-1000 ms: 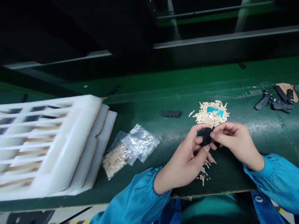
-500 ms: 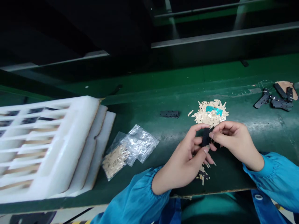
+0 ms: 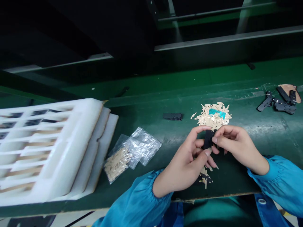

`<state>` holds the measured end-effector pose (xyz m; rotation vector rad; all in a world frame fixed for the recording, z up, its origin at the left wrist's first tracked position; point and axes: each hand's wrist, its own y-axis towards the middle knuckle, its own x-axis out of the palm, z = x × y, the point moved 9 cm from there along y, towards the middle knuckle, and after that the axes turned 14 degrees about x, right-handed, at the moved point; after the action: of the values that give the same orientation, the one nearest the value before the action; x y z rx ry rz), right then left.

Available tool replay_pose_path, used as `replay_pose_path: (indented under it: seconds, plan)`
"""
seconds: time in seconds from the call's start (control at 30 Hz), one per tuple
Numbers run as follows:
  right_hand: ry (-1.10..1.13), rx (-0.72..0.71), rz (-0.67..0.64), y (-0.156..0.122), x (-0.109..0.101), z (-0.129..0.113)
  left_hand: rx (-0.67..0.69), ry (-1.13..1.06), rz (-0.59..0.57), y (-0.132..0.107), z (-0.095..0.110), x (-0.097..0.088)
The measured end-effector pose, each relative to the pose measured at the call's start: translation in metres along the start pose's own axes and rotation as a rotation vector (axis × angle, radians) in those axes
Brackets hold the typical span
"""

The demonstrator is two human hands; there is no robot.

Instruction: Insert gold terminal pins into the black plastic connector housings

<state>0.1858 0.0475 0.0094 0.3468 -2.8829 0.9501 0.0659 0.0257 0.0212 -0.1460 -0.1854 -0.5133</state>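
Note:
My left hand (image 3: 187,164) pinches a small black flat part (image 3: 208,139) between thumb and fingers, held upright over the green bench (image 3: 260,132). My right hand (image 3: 236,146) meets it from the right, fingertips pressed on the same part's upper edge. Just behind the hands lies a heap of tan paper-like scraps (image 3: 213,117) with a teal piece (image 3: 216,113) on top. A few more tan scraps (image 3: 205,178) lie under my left hand near the bench's front edge.
Stacked white foam trays (image 3: 54,148) with slots fill the left. Clear plastic bags (image 3: 132,151), one with tan strips, lie beside them. A single black part (image 3: 173,116) lies mid-bench. More black parts (image 3: 279,102) sit at the far right.
Both hands stay closed on the black part with only slight finger shifts. The view has drifted a little.

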Motion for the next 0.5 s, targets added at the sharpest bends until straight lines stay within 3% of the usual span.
replay_pose_path:
  seconds: [0.5]
  plan:
    - [-0.024,-0.024,0.026,-0.0008,-0.001,0.0008,0.002,0.029,0.006,-0.0009,-0.0019,-0.0005]
